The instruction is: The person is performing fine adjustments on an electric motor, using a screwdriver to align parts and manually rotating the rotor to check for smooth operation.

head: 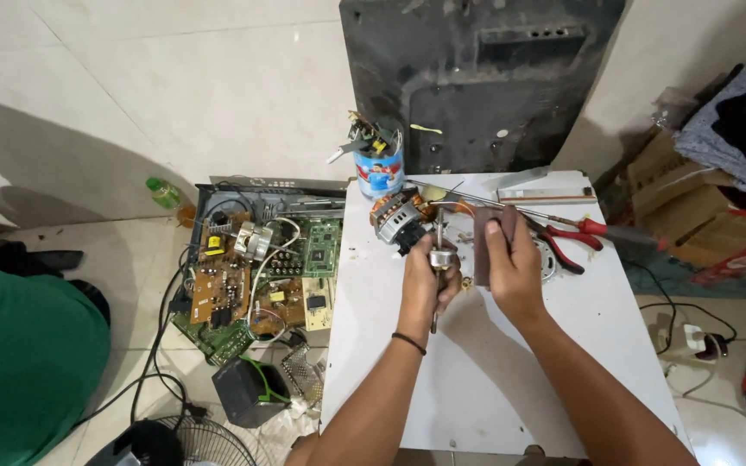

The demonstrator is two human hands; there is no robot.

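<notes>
My left hand (425, 280) grips a motor rotor (441, 257), a metal cylinder on a long thin shaft held upright over the white table (563, 345). In my right hand (511, 263) is a dark strip of abrasive paper (485, 243), pinched and pressed against the shaft's upper part. A black band circles my left wrist. Just behind the hands lies the motor stator (399, 217) with copper windings and a grey housing.
Red-handled pliers (573, 239) and a screwdriver lie at the table's back right. A blue tin of tools (379, 168) stands at the back left. An opened chassis with circuit boards (256, 267) sits on the floor left. A person in green (19, 362) is far left.
</notes>
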